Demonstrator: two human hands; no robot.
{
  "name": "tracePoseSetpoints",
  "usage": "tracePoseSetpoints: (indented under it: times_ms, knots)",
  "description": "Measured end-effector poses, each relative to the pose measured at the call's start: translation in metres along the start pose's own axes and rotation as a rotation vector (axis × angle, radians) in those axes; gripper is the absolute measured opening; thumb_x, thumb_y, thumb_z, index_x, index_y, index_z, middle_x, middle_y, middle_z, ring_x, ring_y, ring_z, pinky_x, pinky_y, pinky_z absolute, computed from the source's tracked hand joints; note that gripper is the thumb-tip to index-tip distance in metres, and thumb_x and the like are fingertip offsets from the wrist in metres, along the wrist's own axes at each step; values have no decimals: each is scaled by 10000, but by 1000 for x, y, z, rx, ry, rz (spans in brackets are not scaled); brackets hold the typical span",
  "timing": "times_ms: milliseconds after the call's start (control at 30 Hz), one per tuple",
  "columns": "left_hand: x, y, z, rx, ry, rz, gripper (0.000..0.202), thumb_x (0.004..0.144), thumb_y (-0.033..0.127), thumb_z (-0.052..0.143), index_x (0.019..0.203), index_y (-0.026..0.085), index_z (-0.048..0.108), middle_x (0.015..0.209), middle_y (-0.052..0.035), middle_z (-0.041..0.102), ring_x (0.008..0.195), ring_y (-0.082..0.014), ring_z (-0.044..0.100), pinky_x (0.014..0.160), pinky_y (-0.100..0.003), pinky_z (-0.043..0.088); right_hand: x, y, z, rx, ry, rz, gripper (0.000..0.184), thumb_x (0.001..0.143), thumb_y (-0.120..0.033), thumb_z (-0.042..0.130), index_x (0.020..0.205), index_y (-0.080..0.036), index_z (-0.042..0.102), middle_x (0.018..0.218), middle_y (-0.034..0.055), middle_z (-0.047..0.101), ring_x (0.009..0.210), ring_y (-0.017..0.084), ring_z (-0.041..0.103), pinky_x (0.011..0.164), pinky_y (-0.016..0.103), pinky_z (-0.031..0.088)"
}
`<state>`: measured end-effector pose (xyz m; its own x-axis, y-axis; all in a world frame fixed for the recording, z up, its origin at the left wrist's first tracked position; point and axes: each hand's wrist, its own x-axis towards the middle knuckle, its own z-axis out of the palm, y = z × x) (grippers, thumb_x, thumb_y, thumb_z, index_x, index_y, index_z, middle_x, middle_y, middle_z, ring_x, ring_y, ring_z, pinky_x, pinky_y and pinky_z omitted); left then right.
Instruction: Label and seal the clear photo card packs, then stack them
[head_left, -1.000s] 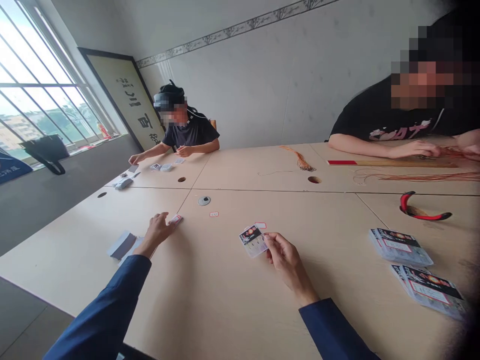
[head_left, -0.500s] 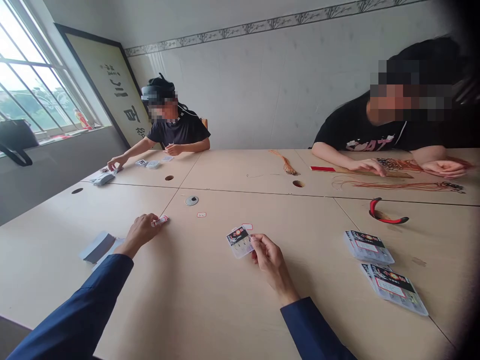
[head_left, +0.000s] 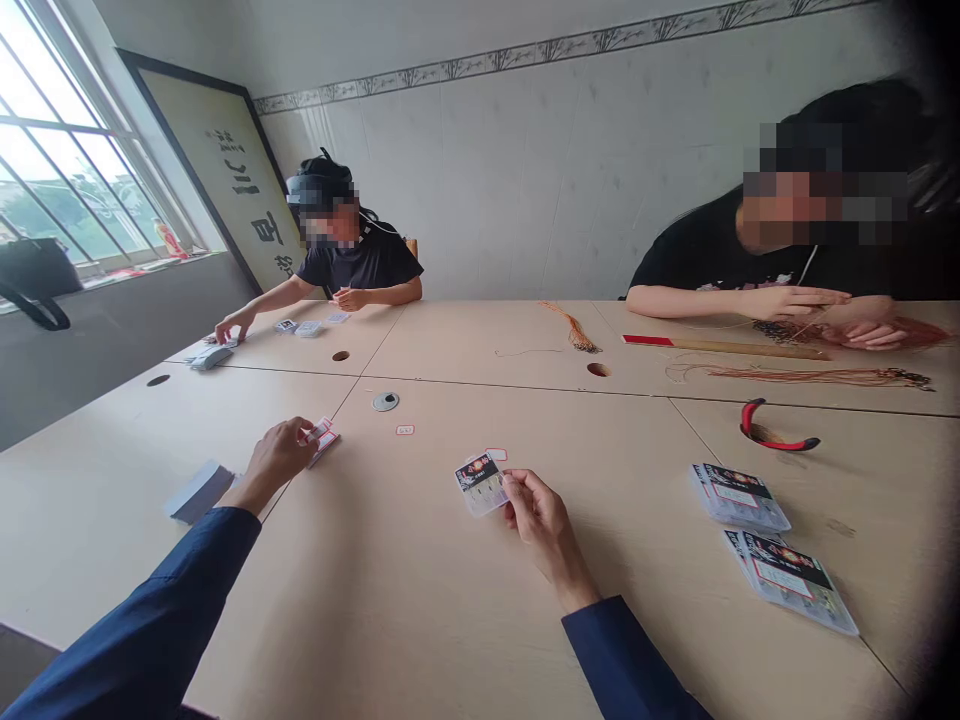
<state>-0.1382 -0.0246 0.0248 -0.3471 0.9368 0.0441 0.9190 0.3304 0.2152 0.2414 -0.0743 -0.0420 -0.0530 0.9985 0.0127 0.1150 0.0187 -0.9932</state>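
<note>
Our hands stay well apart above the pale table [head_left: 420, 570]. The left hand [head_left: 274, 462], its navy sleeve [head_left: 142, 610] stretched forward, pinches small red-edged cards [head_left: 321, 438], now lifted and fanned wider than a moment earlier, near a stack of white cards [head_left: 199, 492]. The right hand [head_left: 541, 525], wrist angled inward, grips the edge of a clear printed packet [head_left: 480, 484], barely shifted. Two more packets [head_left: 739, 497] lie to our right.
</note>
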Motion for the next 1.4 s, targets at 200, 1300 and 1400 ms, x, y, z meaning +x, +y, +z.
tracePoseSetpoints:
  times_ms: [200,1300,1400]
  knots:
    - [-3,4,0,-8,-27,-31,285,795,355,570,1010,187,652,1060,-115,712,944,-283,669,726,-324,485,-1,0,0,-22,-2,6,512,878,-671,481,940,-181,617,688,12,551,628,157,497,569,237,431]
    - [-73,148,43,-1978,-587,-55,163,834,237,669,943,118,684,880,-78,668,719,-148,627,732,-298,565,1,2,-5,-471,234,-74,339,871,-519,473,913,-216,618,832,52,721,721,194,667,624,257,448]
    - [-80,171,64,-2086,-578,-115,107,829,196,665,878,102,670,782,-63,648,677,-141,623,704,-285,572,4,3,-8,-611,240,-38,285,871,-472,476,873,-219,608,783,35,707,671,183,644,585,255,406]
